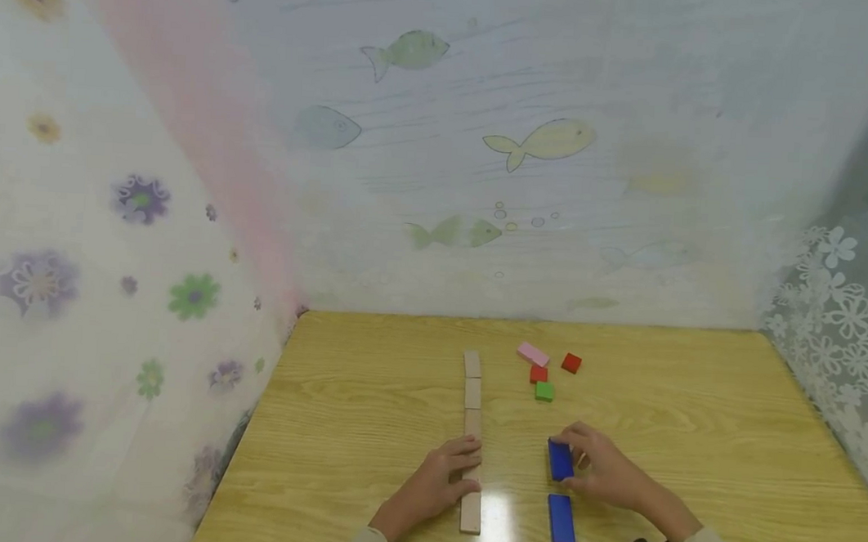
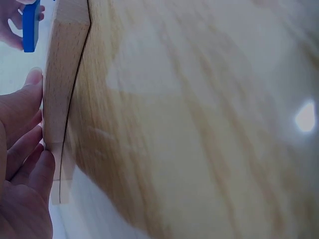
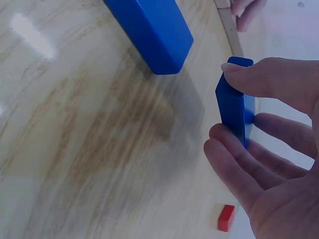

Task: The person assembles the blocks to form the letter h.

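Observation:
A straight row of plain wooden blocks (image 1: 470, 514) runs away from the near side of the table. My left hand (image 1: 434, 480) rests against the row's left side, its fingertips reaching the wood; in the left wrist view, thumb and fingers lie along the side of a long block (image 2: 64, 74). To the right, my right hand (image 1: 608, 468) pinches a blue block (image 1: 560, 459) between thumb and fingers. The right wrist view shows this block (image 3: 232, 107) held at its ends. Nearer to me, a second blue block (image 1: 562, 521) lies flat on the table.
Beyond my hands lie a pink block (image 1: 533, 354), a red block (image 1: 538, 375) and a green block (image 1: 544, 391), close together. Another red block (image 1: 571, 363) sits just right of them. Fabric with fish drawings (image 1: 441, 279) hangs behind the wooden table (image 1: 337, 430).

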`<action>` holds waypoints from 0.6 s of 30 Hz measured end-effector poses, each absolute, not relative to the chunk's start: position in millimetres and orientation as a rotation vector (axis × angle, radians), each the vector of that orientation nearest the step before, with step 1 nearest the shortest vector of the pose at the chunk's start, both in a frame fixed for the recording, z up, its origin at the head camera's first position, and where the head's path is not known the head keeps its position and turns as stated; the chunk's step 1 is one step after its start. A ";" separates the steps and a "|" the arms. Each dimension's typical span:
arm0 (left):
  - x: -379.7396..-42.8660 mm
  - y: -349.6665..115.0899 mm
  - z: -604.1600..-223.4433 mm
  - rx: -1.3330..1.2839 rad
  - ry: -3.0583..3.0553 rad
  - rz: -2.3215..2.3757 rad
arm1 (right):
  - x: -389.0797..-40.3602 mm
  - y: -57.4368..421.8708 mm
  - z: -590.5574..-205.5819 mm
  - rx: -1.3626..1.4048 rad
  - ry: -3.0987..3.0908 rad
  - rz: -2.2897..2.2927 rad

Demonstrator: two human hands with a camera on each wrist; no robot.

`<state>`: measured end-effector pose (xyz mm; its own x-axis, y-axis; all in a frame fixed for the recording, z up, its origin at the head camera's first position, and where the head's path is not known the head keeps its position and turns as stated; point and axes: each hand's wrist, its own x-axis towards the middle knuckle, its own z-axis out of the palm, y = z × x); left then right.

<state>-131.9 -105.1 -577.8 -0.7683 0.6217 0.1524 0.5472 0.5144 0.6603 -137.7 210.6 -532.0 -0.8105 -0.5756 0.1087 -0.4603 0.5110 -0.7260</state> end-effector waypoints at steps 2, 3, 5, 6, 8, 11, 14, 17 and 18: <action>-131.9 -105.1 -577.8 1.024 2.644 1.091 | -136.7 210.1 -534.5 -0.870 2.603 -1.167; -132.0 -105.1 -577.8 1.025 2.645 1.091 | -136.3 209.9 -535.8 -0.858 2.602 -1.163; -132.1 -105.2 -578.0 1.033 2.647 1.089 | -135.6 209.3 -538.3 -0.841 2.607 -1.148; -132.2 -105.1 -578.1 1.037 2.647 1.090 | -135.4 209.1 -539.4 -0.838 2.609 -1.143; -132.5 -105.0 -578.3 1.047 2.647 1.092 | -135.5 208.9 -541.4 -0.835 2.604 -1.146; -132.4 -104.8 -578.1 1.058 2.647 1.095 | -136.1 208.6 -543.0 -0.831 2.596 -1.143; -132.3 -104.3 -577.5 1.062 2.647 1.100 | -136.7 208.5 -544.2 -0.813 2.581 -1.135; -132.2 -104.0 -577.0 1.061 2.649 1.097 | -136.5 208.2 -544.4 -0.798 2.576 -1.118; -132.2 -104.1 -576.9 1.063 2.650 1.096 | -136.6 208.1 -544.3 -0.794 2.574 -1.113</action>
